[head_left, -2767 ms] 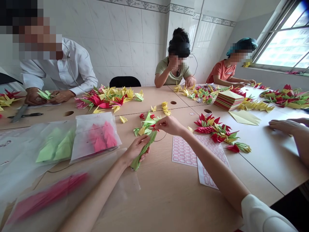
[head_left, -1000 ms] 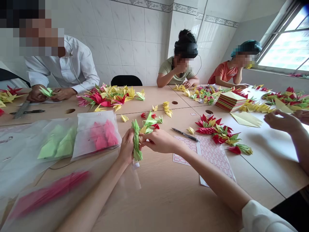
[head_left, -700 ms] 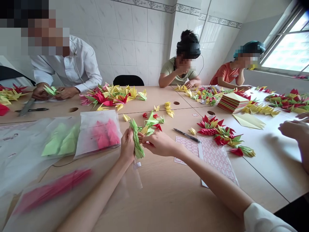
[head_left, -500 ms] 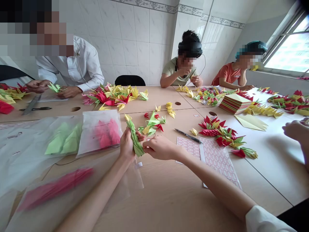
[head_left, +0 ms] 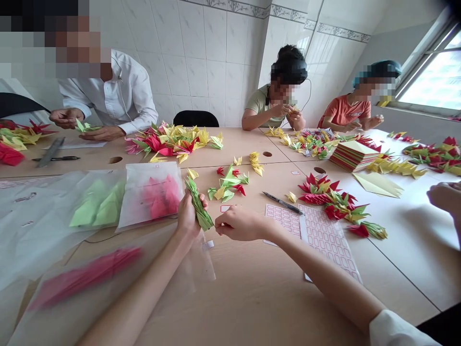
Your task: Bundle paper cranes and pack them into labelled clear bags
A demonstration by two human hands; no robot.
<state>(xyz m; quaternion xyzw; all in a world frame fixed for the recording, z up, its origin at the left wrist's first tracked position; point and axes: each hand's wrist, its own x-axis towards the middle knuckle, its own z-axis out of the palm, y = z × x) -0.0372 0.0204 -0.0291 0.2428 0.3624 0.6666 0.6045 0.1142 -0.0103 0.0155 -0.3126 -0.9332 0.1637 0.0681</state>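
My left hand point(head_left: 188, 215) is closed around a long stack of folded green paper pieces point(head_left: 197, 203), held tilted above the wooden table point(head_left: 252, 288). My right hand point(head_left: 239, 223) pinches at the stack's lower end, fingers together; what it pinches is too small to see. A small pile of green, red and yellow folded pieces point(head_left: 228, 181) lies just beyond my hands. A clear plastic bag point(head_left: 201, 259) lies under my left wrist.
Bags of green point(head_left: 95, 204) and pink point(head_left: 156, 194) paper sit at left. A pen point(head_left: 281, 203) and label sheets point(head_left: 317, 230) lie at right, beside a red-green pile point(head_left: 334, 202). Three people fold paper across the table; another person's hand point(head_left: 444, 197) shows at right.
My right hand came back from the small pile to the stack's lower end. The left hand raised the green stack from lying flat to tilted upright. A pen now lies by the label sheets.
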